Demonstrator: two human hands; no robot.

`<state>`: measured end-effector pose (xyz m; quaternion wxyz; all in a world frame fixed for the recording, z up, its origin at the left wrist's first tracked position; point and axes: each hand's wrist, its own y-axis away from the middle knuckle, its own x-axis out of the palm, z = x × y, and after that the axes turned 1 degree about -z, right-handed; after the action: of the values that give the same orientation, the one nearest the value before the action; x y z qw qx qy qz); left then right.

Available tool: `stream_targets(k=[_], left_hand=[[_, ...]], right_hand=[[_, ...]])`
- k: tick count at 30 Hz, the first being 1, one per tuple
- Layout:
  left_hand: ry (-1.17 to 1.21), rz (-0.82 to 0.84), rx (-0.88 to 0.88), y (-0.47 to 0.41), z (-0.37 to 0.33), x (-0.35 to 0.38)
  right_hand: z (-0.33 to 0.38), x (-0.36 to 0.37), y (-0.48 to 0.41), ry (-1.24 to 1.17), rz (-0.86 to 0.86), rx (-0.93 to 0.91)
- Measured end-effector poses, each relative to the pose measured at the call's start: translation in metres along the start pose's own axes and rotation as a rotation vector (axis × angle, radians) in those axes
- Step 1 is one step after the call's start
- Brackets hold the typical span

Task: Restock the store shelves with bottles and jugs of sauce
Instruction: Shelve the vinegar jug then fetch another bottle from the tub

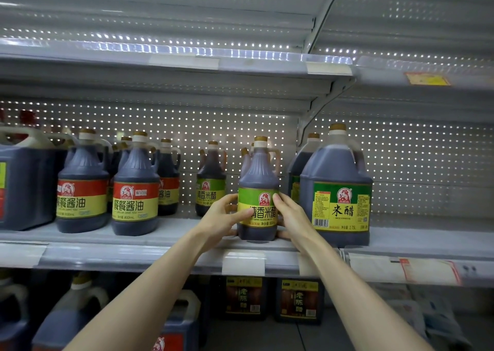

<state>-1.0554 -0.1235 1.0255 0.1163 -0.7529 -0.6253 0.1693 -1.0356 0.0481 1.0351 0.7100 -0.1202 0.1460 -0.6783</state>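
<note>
Middle shelf (pixel 165 234), front edge. A person stands before it with both bare arms stretched forward. The green-label bottle (pixel 258 179) stands upright near the shelf's front lip, dark liquid inside, tan cap on top, handle turned to the back right. Its base looks set on the shelf board, though I cannot tell whether its full weight is down. The left hand (pixel 223 218) grips the bottle's left side at label height, fingers curled round it and the thumb laid across the front of the label. The right hand (pixel 291 215) holds the opposite side, fingers wrapped toward the back, wrist low against the shelf edge. So both hands are clamped on the one bottle, one at each side. Just beside it to the right stands a large rice vinegar jug (pixel 338 190) with a green and yellow label, and a second jug stands partly hidden behind that. To the left and further back stands a matching green-label bottle (pixel 211 179), apart from the held one. Further left are red-label soy sauce bottles (pixel 136 190) in rows, then a big square jug (pixel 25 182) at the frame edge. A white price-tag holder (pixel 243 266) sits on the shelf rail below the hands. On the lower shelf are dark bottles with yellow labels (pixel 246 298), blurred. The upper shelf (pixel 187 63) shows no stock from here.
</note>
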Motion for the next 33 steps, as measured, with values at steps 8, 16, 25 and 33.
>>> stream_targets(k=[8, 16, 25, 33], left_hand=[[0.028, -0.003, -0.019, 0.0001, 0.0004, -0.0006], [0.040, -0.013, -0.022, -0.0003, 0.0002, -0.0014], [0.037, -0.011, -0.029, -0.0011, 0.0008, -0.0007], [0.065, 0.005, -0.070, 0.0005, -0.0058, -0.0013]], right_hand=[[-0.0013, -0.0002, -0.0003, 0.052, -0.027, -0.024], [-0.0002, -0.0001, 0.0013, 0.076, -0.029, -0.027], [-0.0025, -0.0010, -0.0010, 0.076, -0.031, -0.022], [0.0024, 0.0006, -0.0006, 0.043, -0.031, -0.018]])
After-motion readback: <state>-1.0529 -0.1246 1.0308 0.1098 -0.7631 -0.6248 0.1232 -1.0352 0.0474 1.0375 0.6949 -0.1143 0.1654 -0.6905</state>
